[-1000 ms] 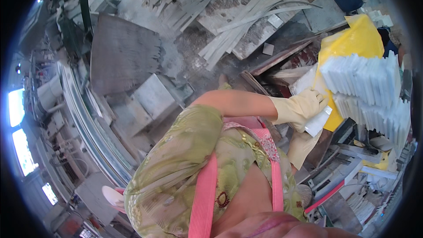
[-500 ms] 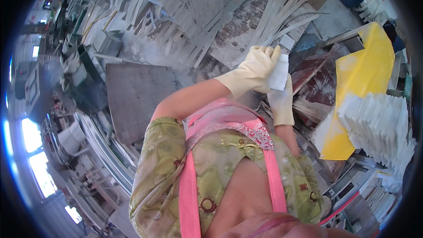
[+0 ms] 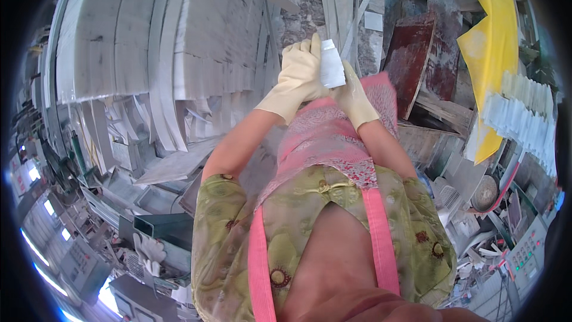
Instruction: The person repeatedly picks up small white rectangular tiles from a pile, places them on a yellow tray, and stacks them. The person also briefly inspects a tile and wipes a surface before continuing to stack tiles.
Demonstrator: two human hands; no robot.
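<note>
Both hands wear cream rubber gloves and meet in front of my apron around a small stack of white stone tiles [image 3: 332, 67]. My left hand [image 3: 300, 71] is closed along the stack's left side, its fingers bent at the upper edge. From the lower right, my right hand [image 3: 353, 94] closes on the other side; the tiles hide part of its fingers. Beyond the hands, long pale stone strips [image 3: 341, 6] lie on a worn, dusty surface. One loose white square tile [image 3: 373, 21] rests to the right of those strips.
Large pale stone slabs [image 3: 208, 36] stand at the left. On the right are a reddish-brown board [image 3: 410, 53], a yellow sheet [image 3: 497, 30] and a row of white tiles [image 3: 519, 116]. A control panel [image 3: 527, 253] shows at the lower right.
The view has turned, bringing the slabs fully in at the left. Both hands still hold the tiles, now more upright and further left in the picture. More of my right arm shows.
</note>
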